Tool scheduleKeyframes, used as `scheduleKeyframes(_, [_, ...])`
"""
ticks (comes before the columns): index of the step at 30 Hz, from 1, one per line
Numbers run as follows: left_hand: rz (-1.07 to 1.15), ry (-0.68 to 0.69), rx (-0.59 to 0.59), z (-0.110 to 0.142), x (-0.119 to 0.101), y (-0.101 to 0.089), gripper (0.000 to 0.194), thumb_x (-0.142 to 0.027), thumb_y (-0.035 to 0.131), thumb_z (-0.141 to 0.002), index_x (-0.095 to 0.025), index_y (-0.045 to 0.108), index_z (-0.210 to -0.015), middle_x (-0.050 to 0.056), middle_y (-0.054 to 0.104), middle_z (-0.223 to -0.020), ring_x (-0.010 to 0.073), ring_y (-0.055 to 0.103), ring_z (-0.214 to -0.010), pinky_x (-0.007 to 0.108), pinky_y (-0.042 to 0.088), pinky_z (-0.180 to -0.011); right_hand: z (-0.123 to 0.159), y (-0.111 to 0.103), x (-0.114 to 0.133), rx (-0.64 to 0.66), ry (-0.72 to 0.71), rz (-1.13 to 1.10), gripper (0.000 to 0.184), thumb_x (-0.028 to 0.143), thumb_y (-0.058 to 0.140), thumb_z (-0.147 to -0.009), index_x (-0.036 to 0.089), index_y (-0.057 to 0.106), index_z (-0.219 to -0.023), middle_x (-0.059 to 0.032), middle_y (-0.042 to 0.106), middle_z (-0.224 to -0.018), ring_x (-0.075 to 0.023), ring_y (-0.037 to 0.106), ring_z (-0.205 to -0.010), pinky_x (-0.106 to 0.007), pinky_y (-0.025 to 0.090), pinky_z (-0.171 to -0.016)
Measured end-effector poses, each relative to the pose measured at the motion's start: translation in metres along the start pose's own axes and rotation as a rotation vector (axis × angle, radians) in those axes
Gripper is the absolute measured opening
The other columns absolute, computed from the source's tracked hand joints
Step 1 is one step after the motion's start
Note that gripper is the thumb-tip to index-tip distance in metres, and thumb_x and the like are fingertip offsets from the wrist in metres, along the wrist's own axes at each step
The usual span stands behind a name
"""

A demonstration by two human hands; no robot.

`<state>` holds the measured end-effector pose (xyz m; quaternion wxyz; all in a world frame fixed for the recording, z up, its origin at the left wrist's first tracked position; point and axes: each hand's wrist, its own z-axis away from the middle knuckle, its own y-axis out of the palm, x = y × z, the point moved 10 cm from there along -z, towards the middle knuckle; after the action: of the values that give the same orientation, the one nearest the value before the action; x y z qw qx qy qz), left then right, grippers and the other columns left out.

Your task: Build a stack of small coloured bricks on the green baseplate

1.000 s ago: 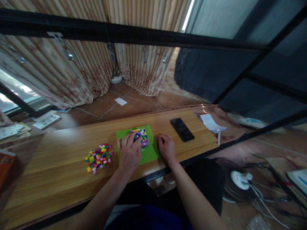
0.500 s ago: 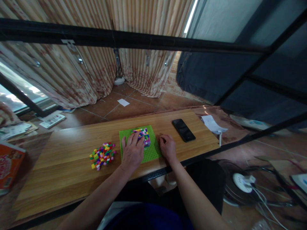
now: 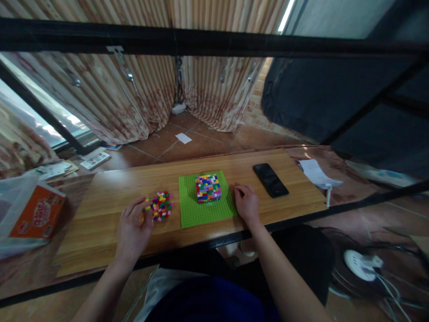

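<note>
My left hand [image 3: 134, 226] is at the left side of a pile of small coloured bricks [image 3: 162, 206], thumb and fingers apart, fingertips at the bricks. No held brick can be made out in it. On a green studded baseplate [image 3: 191, 217] stands a block built of many coloured bricks [image 3: 208, 188], towards the back of the plate. My right hand [image 3: 247, 205] rests on the table by the plate's right edge, its fingers curled in. Whatever those fingers may hold is hidden.
A black phone [image 3: 271, 180] lies on the wooden table [image 3: 100, 214] to the right. An orange box [image 3: 39, 211] in a plastic bag stands at the left. A dark metal bar [image 3: 214, 42] crosses in front, and a white power strip [image 3: 360, 264] sits low on the right.
My left hand has moved left from the brick block to the loose pile, uncovering the block. My right hand stays beside the plate. The whole view has shifted a little.
</note>
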<state>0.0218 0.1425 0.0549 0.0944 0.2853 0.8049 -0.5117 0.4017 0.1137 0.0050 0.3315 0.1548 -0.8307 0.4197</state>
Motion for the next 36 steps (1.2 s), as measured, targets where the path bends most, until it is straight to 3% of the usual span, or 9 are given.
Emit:
scheduleKeyframes(3, [-0.004,-0.093,0.036,0.022,0.033,-0.013,0.025,-0.039,0.048,-0.087,-0.021,0.064,-0.093,0.009,0.066,-0.114,0.0246,0.061,-0.107,0.044,0.047,-0.098,0.001,0.000,-0.001,-0.002,-0.008,0.000,0.025,0.027,0.049,-0.088,0.016,0.071,-0.083,-0.0106,0.068,-0.088,-0.0218,0.061,-0.085,-0.035,0.047,-0.078])
scheduleKeyframes(6, [0.004,-0.138,0.097,0.038,0.047,-0.010,0.023,-0.038,0.049,-0.086,-0.021,0.064,-0.091,0.009,0.066,-0.111,0.0247,0.062,-0.105,0.044,0.048,-0.098,0.001,-0.001,-0.001,-0.008,-0.015,-0.001,0.025,0.028,0.049,-0.088,0.016,0.071,-0.083,-0.0106,0.068,-0.087,-0.0223,0.061,-0.085,-0.036,0.048,-0.079])
scheduleKeyframes(15, [-0.093,-0.059,0.141,0.031,0.032,0.010,0.027,-0.034,0.048,-0.085,-0.020,0.065,-0.101,0.011,0.068,-0.110,0.0264,0.061,-0.105,0.045,0.046,-0.097,0.001,-0.002,-0.001,-0.007,-0.009,0.019,0.025,0.028,0.050,-0.087,0.016,0.071,-0.084,-0.0110,0.068,-0.088,-0.0225,0.061,-0.084,-0.036,0.048,-0.079])
scheduleKeyframes(21, [-0.133,-0.075,0.104,0.029,0.031,0.006,0.028,-0.039,0.047,-0.086,-0.020,0.066,-0.091,0.011,0.068,-0.100,0.0267,0.061,-0.097,0.044,0.047,-0.092,0.001,-0.002,0.000,-0.010,-0.003,0.014,0.025,0.029,0.049,-0.087,0.017,0.071,-0.083,-0.0105,0.068,-0.087,-0.0221,0.061,-0.083,-0.036,0.048,-0.078])
scheduleKeyframes(30, [-0.074,-0.295,0.202,0.028,0.043,0.005,0.027,-0.041,0.049,-0.079,-0.019,0.062,-0.089,0.006,0.067,-0.083,0.0216,0.063,-0.074,0.033,0.049,-0.067,0.001,-0.002,-0.001,-0.005,-0.012,0.013,0.025,0.028,0.049,-0.087,0.016,0.071,-0.084,-0.0108,0.068,-0.087,-0.0225,0.061,-0.084,-0.037,0.048,-0.079])
scheduleKeyframes(36, [-0.178,-0.223,0.218,0.027,0.038,0.002,0.030,-0.031,0.045,-0.080,-0.021,0.066,-0.099,0.006,0.067,-0.088,0.0211,0.062,-0.073,0.032,0.048,-0.065,0.001,-0.002,0.002,-0.007,-0.019,0.010,0.025,0.028,0.049,-0.087,0.017,0.071,-0.083,-0.0102,0.068,-0.086,-0.0225,0.061,-0.084,-0.037,0.048,-0.079])
